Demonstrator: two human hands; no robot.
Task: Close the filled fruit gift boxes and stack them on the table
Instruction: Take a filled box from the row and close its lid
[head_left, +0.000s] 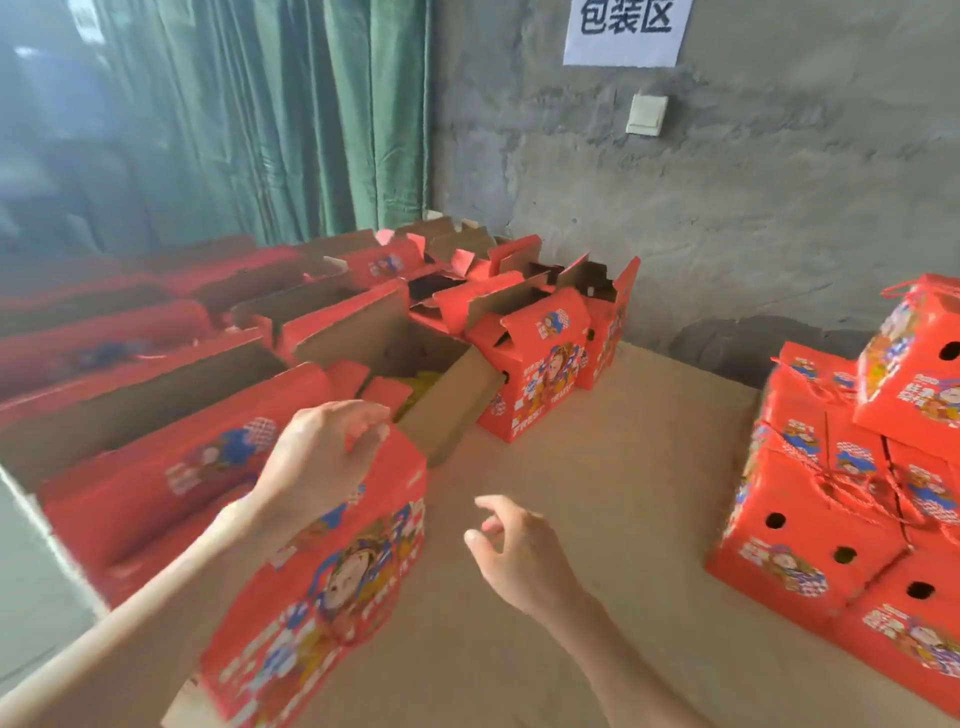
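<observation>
Gripping the near gift box (332, 571) by its top ridge, left hand (317, 457) with fingers curled over the folded flaps (too blurred to tell a rope handle from bare card). Stood at the front left of the tabletop (597, 467), tilted a little, top folded shut by the look of it; resting or lifted clear, impossible to say. Probably held at the ridge as the meeting line of the flaps and the natural place to begin a lift. Hovered just right of that box, right hand (519, 556), fingers loosely curled, holding nothing, apart from the card; likely poised to steady the far side or take a share of the weight. Judged as the step between closing and carrying across. Behind and to the left, rows of open boxes (332, 332), brown flaps up, something yellow showing inside one, presumably waiting for the same treatment. Further back, near the wall (727, 208), one closed box (540, 364) upright. Well apart at the right edge, stack of closed boxes (831, 499) in tiers, red rope handles and round side holes showing, presumably the place meant for the near one. Above it all, paper sign (623, 26) and light switch (647, 114) on the wall; green curtain (260, 130) to the left.
</observation>
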